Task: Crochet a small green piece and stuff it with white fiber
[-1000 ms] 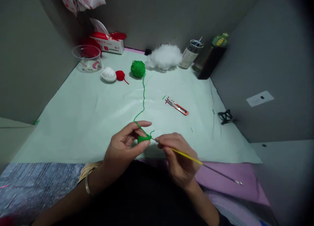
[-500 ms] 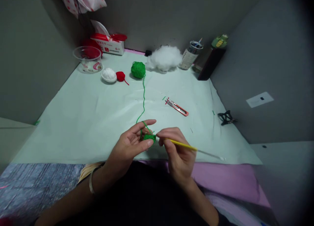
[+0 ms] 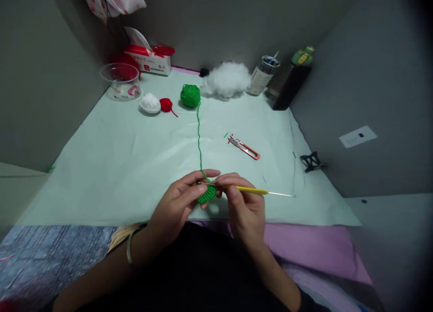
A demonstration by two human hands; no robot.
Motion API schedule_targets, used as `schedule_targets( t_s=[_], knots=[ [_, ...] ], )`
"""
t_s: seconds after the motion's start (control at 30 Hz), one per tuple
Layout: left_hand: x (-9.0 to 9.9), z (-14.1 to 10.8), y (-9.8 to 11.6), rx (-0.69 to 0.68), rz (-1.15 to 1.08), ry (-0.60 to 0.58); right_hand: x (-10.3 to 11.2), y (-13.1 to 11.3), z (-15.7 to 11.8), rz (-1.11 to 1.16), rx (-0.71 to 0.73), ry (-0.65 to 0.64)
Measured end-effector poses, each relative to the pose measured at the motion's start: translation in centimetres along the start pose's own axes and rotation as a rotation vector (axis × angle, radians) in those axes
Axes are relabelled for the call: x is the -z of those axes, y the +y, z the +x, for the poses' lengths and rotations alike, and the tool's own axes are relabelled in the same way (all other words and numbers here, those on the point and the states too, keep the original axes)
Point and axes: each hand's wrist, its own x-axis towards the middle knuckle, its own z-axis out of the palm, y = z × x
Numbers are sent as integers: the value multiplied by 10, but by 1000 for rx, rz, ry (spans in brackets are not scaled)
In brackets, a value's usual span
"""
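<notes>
Between the thumb and fingers of my left hand is a small green crochet piece, its stitched side showing. My right hand is closed around the yellow grip of a crochet hook. The hook's thin metal end lies across the top of the piece, and its other metal end sticks out to the right. A strand of green yarn runs from the piece up to a green yarn ball farther back. Whether the hook tip is inside a stitch I cannot tell.
Orange thread snips lie right of the strand. At the back are a white yarn ball, a red yarn ball, white stuffing, a pen jar, a plastic tub and a tissue box. A black claw clip rests at right.
The green piece has turned so more of its stitched face shows. My left index finger has lowered, the yarn hangs straighter, and the hook has swung nearer to level.
</notes>
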Motion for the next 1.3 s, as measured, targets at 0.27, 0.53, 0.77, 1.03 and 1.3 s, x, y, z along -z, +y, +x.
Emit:
schedule_targets(
  t_s=[0.27,0.53,0.77,1.03,1.3],
  knots=[
    [11,-3,1,-86,283,-17,2,-2,7,119,-117,58],
    [8,-2,-1,-138,339,17,7,-1,3,80,-34,-9],
    [3,-3,-2,-288,568,117,11,-11,-4,-337,242,-130],
    [2,-4,-15,-220,430,115,13,10,-17,-855,636,-125],
    [7,4,-5,119,-82,-36,5,0,-8,-126,183,86]
  ],
)
